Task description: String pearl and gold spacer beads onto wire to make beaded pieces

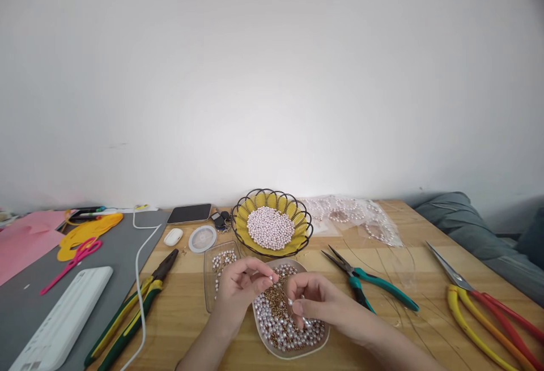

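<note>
Closest is a tub point(278, 354) with round corners, full of shiny white and gold beads point(266, 317). Over it, the left hand point(240, 289) pinches a tiny bead point(271, 278) and the right hand point(318, 303) pinches a pearly bead point(290, 302). Bare wood counter point(181, 308) gives room before the teal pliers point(352, 272). Farther back, a yellow basket point(241, 229) with a loopy black rim holds smooth pink beads point(271, 228).

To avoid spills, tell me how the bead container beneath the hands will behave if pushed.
The bead container looks low and broad, so it probably won't tip easily. Its loose, round beads would likely roll or spill if jolted.
</note>
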Available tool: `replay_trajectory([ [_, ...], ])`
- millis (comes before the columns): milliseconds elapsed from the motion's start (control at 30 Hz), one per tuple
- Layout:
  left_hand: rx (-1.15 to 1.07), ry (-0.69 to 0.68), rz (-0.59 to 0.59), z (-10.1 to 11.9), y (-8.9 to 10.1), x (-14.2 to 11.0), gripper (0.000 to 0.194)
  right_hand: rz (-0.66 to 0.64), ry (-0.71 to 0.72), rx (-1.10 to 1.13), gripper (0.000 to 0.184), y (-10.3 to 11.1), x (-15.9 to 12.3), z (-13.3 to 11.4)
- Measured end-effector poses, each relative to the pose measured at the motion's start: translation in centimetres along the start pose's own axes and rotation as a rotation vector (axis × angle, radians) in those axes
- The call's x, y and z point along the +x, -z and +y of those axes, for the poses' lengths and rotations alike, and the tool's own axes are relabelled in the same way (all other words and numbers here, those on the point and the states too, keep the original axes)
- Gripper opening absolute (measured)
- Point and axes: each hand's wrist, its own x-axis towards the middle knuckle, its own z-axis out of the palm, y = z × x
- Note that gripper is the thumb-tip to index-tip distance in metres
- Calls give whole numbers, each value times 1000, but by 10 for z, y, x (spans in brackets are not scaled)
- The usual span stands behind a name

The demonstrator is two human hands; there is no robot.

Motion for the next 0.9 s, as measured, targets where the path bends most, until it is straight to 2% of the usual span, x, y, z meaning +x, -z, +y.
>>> replay_trajectory([
  [300,11,-94,-48,6,0,3,13,-3,-24,-7,39,1,0,2],
  [500,41,-119,-37,8,0,2,10,-9,-27,-22,37,3,1,3],
  [633,25,-105,-71,8,0,1,6,-11,-28,-33,38,2,0,2],
  [900,58,-136,-63,7,1,1,7,-1,-39,-23,39,2,1,1],
])
